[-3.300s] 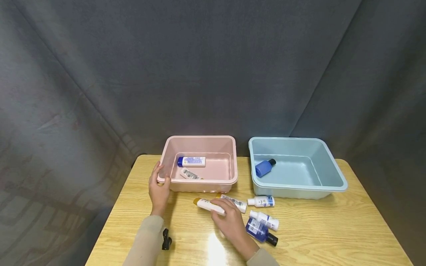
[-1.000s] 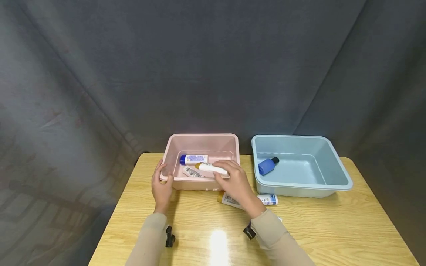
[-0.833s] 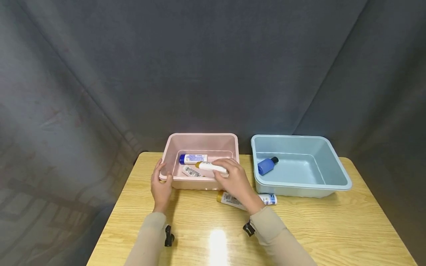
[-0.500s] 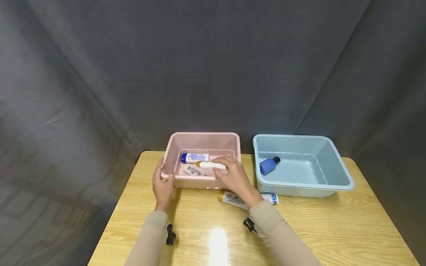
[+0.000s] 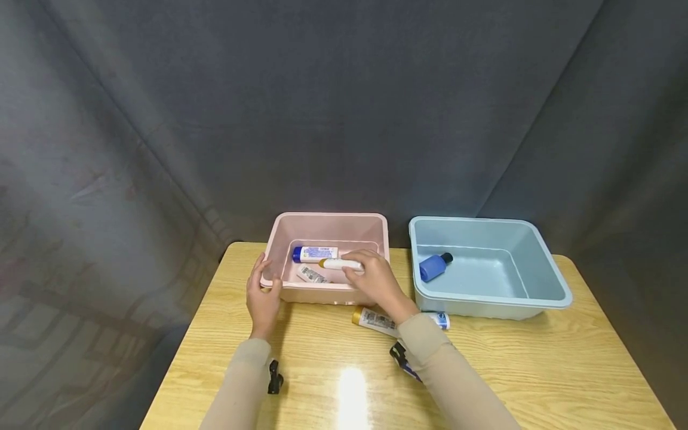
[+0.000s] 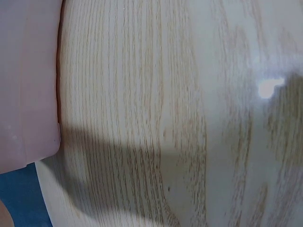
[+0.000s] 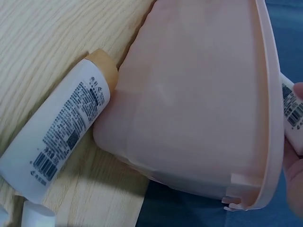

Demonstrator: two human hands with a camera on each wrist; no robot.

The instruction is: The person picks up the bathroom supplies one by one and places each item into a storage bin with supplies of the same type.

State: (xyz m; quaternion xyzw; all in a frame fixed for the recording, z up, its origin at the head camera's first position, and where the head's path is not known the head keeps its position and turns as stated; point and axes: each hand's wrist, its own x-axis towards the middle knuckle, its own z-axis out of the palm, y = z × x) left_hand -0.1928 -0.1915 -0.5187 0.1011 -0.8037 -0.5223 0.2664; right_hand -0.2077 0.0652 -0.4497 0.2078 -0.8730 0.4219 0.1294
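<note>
right hand (image 5: 374,278) pinches gold-capped bottle (image 5: 341,264), cap jutting past fingertips, pink bin (image 5: 317,294) beneath; left hand (image 5: 264,303) grips bin's corner. i'd lower bottle level, clear of blue-capped tube (image 5: 317,254) beyond fingertips, release gently.

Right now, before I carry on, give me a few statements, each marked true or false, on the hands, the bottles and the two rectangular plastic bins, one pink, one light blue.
1. The bare right hand holds a slim white plastic bottle with a yellow cap. True.
2. The white plastic bottle with a blue cap stands upright. False: this bottle lies in the pink bin.
3. The rounded blue plastic bottle with a black cap lies in the light blue bin. True.
4. The bare left hand holds the light blue bin. False: that hand holds the near left corner of the pink bin.
</note>
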